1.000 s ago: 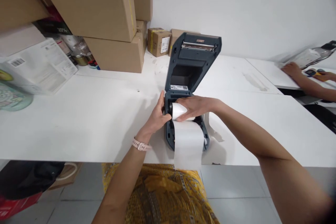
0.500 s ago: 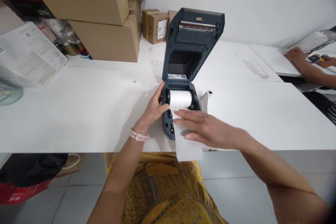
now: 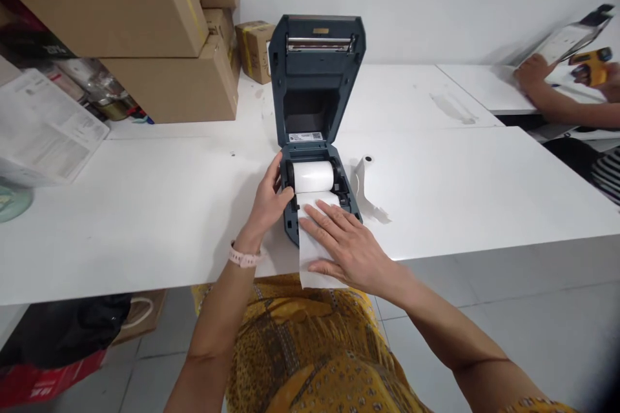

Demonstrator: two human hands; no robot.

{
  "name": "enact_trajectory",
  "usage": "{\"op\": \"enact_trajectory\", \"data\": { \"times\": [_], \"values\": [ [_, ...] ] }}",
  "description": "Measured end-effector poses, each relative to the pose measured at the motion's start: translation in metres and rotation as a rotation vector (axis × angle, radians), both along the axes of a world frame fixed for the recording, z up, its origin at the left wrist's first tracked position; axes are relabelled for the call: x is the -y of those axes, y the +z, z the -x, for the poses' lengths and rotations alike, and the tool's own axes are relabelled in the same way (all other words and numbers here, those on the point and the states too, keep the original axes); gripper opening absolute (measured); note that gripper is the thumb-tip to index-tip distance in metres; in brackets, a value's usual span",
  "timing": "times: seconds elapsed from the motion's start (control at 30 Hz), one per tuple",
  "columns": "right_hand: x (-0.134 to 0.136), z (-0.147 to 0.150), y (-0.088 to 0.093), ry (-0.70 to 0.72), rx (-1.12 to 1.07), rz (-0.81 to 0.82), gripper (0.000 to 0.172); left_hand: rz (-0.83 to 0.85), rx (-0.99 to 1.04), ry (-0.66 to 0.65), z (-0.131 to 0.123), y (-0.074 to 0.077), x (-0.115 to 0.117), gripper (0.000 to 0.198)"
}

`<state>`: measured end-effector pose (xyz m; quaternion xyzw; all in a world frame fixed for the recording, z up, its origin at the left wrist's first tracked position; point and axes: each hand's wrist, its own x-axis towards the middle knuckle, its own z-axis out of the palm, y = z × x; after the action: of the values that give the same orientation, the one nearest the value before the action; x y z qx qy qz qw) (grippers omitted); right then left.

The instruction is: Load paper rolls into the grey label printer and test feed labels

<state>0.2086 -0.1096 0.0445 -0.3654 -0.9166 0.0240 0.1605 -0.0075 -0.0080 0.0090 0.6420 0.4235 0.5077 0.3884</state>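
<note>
A dark grey label printer (image 3: pixel 310 153) stands on the white table with its lid (image 3: pixel 320 71) raised. Inside sits a white label roll (image 3: pixel 313 176), its paper strip (image 3: pixel 310 258) drawn forward over the front and hanging past the table edge. My left hand (image 3: pixel 271 197) is closed around the printer's left side, thumb over the rim beside the roll holder. Spread flat on the paper strip are the fingers of my right hand (image 3: pixel 343 242); the palm hides the printer's front right corner. A small paper roll (image 3: pixel 367 168) with a torn, loose end rests right of the printer.
Cardboard boxes (image 3: pixel 169 87) are stacked at the back left, near a package wrapped in clear plastic (image 3: pixel 48 129). To the right, another person's hand (image 3: pixel 533 71) touches a white packet, and that person's other hand holds a yellow scanner (image 3: pixel 591 68).
The view has shifted, so the printer appears farther left. My right hand has turned and its fingers lie flatter on the paper strip. The other person's yellow scanner has been raised.
</note>
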Motion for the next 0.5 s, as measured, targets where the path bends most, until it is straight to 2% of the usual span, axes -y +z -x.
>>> {"op": "enact_trajectory", "data": {
  "times": [0.07, 0.1, 0.17, 0.2, 0.27, 0.3, 0.37, 0.43, 0.5],
  "values": [
    [0.000, -0.010, 0.007, 0.056, -0.098, 0.069, 0.074, -0.151, -0.179, 0.105, -0.007, 0.008, 0.026, 0.056],
    [-0.002, -0.017, 0.013, 0.115, -0.180, 0.128, 0.067, -0.226, -0.255, 0.105, -0.011, 0.012, 0.042, 0.048],
    [-0.014, -0.032, 0.031, 0.204, -0.401, 0.221, 0.046, -0.356, -0.402, 0.027, -0.023, 0.016, 0.077, 0.040],
    [-0.026, -0.040, 0.042, 0.193, -0.532, 0.221, 0.036, -0.420, -0.481, 0.005, -0.029, 0.017, 0.093, 0.039],
    [-0.061, -0.050, 0.066, 0.013, -0.777, 0.087, 0.031, -0.489, -0.626, 0.069, -0.040, 0.015, 0.121, 0.039],
    [-0.085, -0.052, 0.078, -0.109, -0.884, -0.015, 0.035, -0.511, -0.666, 0.102, -0.044, 0.014, 0.131, 0.038],
    [-0.142, -0.050, 0.101, -0.218, -0.989, -0.051, 0.051, -0.527, -0.734, 0.119, -0.050, 0.011, 0.144, 0.040],
    [-0.197, -0.040, 0.121, -0.229, -1.043, 0.061, 0.063, -0.531, -0.768, 0.114, -0.052, 0.009, 0.149, 0.042],
    [-0.236, -0.027, 0.133, -0.179, -1.047, 0.233, 0.073, -0.534, -0.781, 0.116, -0.051, 0.008, 0.151, 0.044]
  ]
}}
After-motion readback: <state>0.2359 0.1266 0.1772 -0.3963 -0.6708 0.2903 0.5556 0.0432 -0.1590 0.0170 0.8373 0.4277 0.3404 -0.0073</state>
